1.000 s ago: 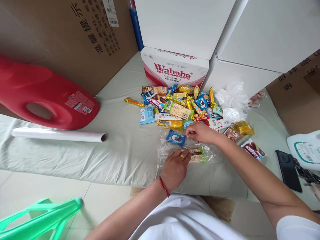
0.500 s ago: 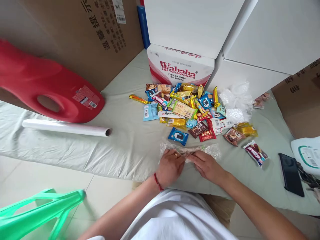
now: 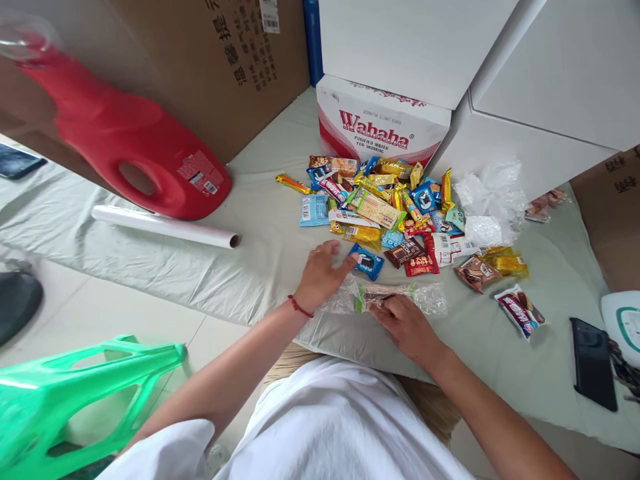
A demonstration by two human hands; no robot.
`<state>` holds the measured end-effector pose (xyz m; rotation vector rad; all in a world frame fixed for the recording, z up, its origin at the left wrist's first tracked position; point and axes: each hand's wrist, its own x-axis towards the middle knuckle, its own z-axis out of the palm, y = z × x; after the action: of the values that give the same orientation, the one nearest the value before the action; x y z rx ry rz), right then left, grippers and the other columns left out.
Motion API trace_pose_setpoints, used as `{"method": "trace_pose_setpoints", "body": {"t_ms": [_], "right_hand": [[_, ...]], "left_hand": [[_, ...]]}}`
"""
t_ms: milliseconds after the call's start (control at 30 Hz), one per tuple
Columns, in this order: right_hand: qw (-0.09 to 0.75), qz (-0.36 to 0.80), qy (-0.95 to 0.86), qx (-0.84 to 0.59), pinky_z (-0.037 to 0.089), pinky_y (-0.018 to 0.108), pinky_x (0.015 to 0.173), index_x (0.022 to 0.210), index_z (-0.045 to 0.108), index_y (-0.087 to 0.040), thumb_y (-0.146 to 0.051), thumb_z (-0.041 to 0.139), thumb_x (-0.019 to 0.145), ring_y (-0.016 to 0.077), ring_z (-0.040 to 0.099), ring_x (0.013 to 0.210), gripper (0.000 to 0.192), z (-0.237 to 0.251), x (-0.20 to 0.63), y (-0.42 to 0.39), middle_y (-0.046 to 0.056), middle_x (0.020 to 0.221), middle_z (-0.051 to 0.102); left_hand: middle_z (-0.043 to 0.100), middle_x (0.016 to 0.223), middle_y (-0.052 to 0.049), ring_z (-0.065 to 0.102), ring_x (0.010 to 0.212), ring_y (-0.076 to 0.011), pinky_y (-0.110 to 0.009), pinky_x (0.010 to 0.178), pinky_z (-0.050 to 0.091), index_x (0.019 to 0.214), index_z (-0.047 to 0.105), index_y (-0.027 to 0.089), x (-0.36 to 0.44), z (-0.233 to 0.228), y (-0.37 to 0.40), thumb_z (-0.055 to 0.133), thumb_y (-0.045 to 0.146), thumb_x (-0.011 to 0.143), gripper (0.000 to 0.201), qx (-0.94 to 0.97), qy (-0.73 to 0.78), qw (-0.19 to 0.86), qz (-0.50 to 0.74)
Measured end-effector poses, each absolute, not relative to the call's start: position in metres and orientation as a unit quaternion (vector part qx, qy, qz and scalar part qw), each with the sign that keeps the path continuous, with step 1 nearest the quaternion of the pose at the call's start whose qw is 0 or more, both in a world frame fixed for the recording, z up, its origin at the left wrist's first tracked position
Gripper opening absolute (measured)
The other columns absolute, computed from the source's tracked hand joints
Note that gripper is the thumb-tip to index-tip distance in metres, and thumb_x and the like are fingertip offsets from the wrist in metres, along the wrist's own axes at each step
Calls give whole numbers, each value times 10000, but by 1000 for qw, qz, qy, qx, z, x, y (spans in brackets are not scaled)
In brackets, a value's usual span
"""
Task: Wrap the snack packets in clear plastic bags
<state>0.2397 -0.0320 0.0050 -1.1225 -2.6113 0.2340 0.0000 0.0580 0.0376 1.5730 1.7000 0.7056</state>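
Note:
A snack bar wrapped in clear cling film [image 3: 400, 297] lies on the pale green sheet [image 3: 260, 260] in front of me. My right hand [image 3: 407, 325] rests on its near edge, fingers pressing the film. My left hand [image 3: 320, 272] hovers just left of it with fingers spread and nothing in it, near a blue cookie packet [image 3: 367, 261]. Behind lies a pile of many coloured snack packets [image 3: 385, 207].
A roll of cling film [image 3: 165, 226] and a red jug [image 3: 125, 143] lie at left. A Wahaha carton [image 3: 377, 130], white boxes and cardboard boxes stand behind. Crumpled clear plastic [image 3: 487, 200], a black phone [image 3: 593, 362] and a green stool [image 3: 75, 393] are nearby.
My left hand has lifted off the wrapped bar and moved up and left, fingers spreading. The right hand stays on the bar. The camera has swung left.

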Motion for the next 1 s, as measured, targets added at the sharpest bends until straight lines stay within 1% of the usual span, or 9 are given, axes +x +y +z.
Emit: {"method": "trace_pose_setpoints", "body": {"t_ms": [100, 233, 367, 467, 667, 733, 833, 900, 1000], "right_hand": [[135, 41, -903, -406, 440, 355, 794, 1317, 661, -223, -97, 469, 1002, 223, 547, 877, 390, 6, 236, -39, 79, 940, 643], [194, 21, -879, -435, 464, 351, 796, 1327, 635, -240, -92, 487, 993, 217, 552, 861, 394, 13, 232, -52, 76, 939, 638], [249, -30, -834, -492, 441, 431, 939, 1533, 441, -276, -102, 534, 977, 274, 569, 1062, 591, 29, 236, -53, 135, 1175, 624], [220, -47, -823, -522, 395, 476, 959, 1594, 350, -248, -152, 557, 987, 317, 531, 1148, 648, 42, 243, -41, 170, 1353, 595], [138, -9, -876, -462, 358, 424, 875, 1310, 655, -282, -87, 537, 990, 247, 542, 994, 392, 39, 262, -34, 65, 1079, 725], [124, 9, -893, -432, 367, 417, 873, 1345, 637, -287, -70, 530, 982, 241, 546, 1000, 436, 33, 270, -42, 67, 1085, 722], [95, 63, -911, -397, 378, 415, 820, 1392, 610, -257, -143, 556, 986, 244, 550, 944, 424, 33, 281, -52, 81, 1047, 712], [113, 106, -909, -388, 368, 401, 760, 1294, 671, -238, -224, 582, 990, 230, 549, 863, 317, 40, 283, -56, 75, 979, 707], [191, 106, -884, -413, 356, 389, 733, 1118, 734, -248, -267, 607, 987, 214, 543, 815, 184, 59, 274, -57, 63, 921, 706]], "left_hand": [[659, 1269, -130, 565, 1200, -355, -508, 1038, 434, 1424, 500, 187, 10, 41, 48, 756, 450, 785, 737, 689, 637, 319, 135], [601, 1384, -146, 527, 1271, -382, -535, 1032, 438, 1446, 480, 210, 11, 42, 29, 781, 386, 760, 769, 709, 633, 298, 87], [573, 1418, -149, 497, 1310, -378, -543, 1045, 431, 1471, 445, 219, 10, 41, 20, 779, 356, 754, 803, 692, 645, 309, 100], [546, 1453, -148, 457, 1347, -383, -556, 1074, 404, 1506, 402, 218, 12, 39, 17, 778, 338, 741, 861, 682, 649, 320, 104], [594, 1395, -137, 480, 1322, -369, -530, 1071, 405, 1517, 389, 215, 8, 37, 15, 783, 372, 740, 885, 683, 656, 309, 90], [616, 1349, -137, 501, 1285, -370, -526, 1050, 414, 1482, 445, 211, 4, 38, 17, 776, 387, 748, 824, 687, 657, 301, 74], [648, 1220, -114, 511, 1234, -368, -519, 1018, 417, 1270, 638, 230, -1, 38, 18, 743, 363, 776, 523, 690, 657, 301, 47], [652, 1131, -100, 513, 1197, -360, -508, 992, 418, 1072, 708, 236, -3, 36, 17, 724, 332, 786, 303, 687, 660, 302, 46], [642, 1152, -90, 493, 1205, -348, -493, 976, 416, 935, 710, 237, -1, 32, 13, 718, 276, 773, 167, 684, 664, 291, 80]]}}
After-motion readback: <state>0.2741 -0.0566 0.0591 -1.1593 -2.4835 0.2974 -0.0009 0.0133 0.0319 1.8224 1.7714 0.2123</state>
